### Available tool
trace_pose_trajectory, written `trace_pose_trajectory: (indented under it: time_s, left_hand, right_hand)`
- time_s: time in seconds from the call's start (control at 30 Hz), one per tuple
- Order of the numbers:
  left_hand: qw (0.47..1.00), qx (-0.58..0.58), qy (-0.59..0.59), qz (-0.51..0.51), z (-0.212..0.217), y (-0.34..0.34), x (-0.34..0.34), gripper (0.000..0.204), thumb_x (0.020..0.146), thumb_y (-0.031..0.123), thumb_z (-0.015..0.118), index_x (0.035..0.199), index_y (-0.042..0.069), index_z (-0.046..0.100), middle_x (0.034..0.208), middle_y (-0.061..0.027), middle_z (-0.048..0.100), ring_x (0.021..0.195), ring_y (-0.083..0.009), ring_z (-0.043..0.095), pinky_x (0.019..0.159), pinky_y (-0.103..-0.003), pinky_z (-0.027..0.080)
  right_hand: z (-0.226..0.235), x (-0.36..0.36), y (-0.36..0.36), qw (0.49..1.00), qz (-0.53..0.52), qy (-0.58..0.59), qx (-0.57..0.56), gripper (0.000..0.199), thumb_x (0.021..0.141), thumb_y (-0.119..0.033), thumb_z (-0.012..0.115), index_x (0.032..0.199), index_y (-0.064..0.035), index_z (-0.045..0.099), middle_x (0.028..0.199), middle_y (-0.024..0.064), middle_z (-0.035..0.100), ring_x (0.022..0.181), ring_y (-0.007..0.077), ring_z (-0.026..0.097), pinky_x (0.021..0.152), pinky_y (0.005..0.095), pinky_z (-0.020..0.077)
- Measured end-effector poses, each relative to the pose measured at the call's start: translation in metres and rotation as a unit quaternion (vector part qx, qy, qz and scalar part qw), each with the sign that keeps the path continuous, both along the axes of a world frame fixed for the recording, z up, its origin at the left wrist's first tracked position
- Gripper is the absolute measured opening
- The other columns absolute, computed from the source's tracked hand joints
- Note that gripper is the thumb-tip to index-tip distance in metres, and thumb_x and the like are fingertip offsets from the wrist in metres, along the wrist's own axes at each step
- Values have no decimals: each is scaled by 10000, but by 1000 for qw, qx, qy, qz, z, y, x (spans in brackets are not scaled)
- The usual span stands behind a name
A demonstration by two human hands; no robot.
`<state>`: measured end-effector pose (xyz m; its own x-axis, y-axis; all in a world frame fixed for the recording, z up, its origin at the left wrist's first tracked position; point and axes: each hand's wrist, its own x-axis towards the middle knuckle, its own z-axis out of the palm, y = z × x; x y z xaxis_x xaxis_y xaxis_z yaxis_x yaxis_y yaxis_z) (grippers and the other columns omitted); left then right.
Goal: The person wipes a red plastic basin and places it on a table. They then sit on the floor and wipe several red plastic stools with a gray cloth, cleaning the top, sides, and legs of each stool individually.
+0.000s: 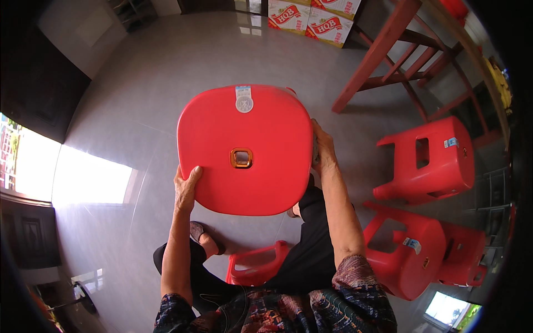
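Note:
A red plastic stool (244,188) is held up before me, its rounded square seat facing me. A small square hole with a gold-brown rim sits in the seat's middle, and a pale sticker (244,102) is near its far edge. My left hand (187,187) grips the near left edge, thumb on top and fingers hidden beneath. My right hand (325,145) is closed at the right side, with a dark greyish, cloth-like thing (316,152) showing between palm and stool. Most of its fingers are hidden. The stool's legs are out of sight.
To the right, one red stool (461,161) lies on its side; more red stools (427,261) lie nearer me. A red-brown wooden frame (377,58) stands far right. Cartons (327,28) are stacked at the back. Between my legs shows another red plastic piece (258,265).

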<state>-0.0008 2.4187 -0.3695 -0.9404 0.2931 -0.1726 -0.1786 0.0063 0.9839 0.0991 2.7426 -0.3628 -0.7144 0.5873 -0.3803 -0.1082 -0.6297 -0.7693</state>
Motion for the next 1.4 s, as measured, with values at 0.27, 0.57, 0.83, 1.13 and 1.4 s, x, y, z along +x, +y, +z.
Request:
trace_pose_trajectory:
  time_s: [0.27, 0.57, 0.83, 1.13, 1.4]
  left_hand:
    - [998, -36, -32, 26, 19, 53, -55, 687, 739, 431, 732, 1105, -108, 514, 964, -182, 617, 829, -220, 631, 711, -317, 540]
    - [998, -49, -27, 19, 19, 103, -133, 752, 693, 480, 752, 1038, -152, 533, 945, -204, 613, 825, -230, 633, 707, -312, 538]
    - [987, -154, -47, 21, 15, 130, -179, 785, 630, 615, 717, 951, -95, 618, 825, -164, 635, 653, -220, 635, 374, -369, 463]
    - [990, -107, -85, -18, -9, 124, -196, 812, 600, 641, 683, 1115, 19, 596, 1005, -121, 633, 851, -238, 596, 494, -385, 407]
    - [976, -92, -187, -68, 21, 122, -183, 752, 654, 553, 703, 1214, 73, 554, 1229, -138, 531, 1112, -345, 483, 766, -618, 377]
  right_hand:
    - [-20, -21, 26, 958, -74, -63, 270, 384, 905, -378, 515, 834, -17, 625, 709, 9, 522, 640, 89, 485, 578, 251, 391]
    - [-37, -18, -16, 849, -88, -178, 489, 361, 956, -250, 435, 1180, 33, 440, 1005, 240, 440, 916, 351, 475, 830, 434, 400]
    - [-23, -38, -28, 943, -7, -135, 303, 325, 932, -220, 490, 1145, 15, 420, 985, 182, 482, 900, 276, 495, 830, 401, 417]
    - [-16, -56, -39, 970, -14, -41, 239, 192, 943, -203, 509, 1067, -60, 473, 875, -17, 474, 789, 73, 431, 723, 244, 406]
    - [-5, -45, -38, 975, 16, -25, 219, 209, 938, -216, 521, 1063, -49, 506, 847, -36, 490, 743, 56, 439, 662, 224, 400]
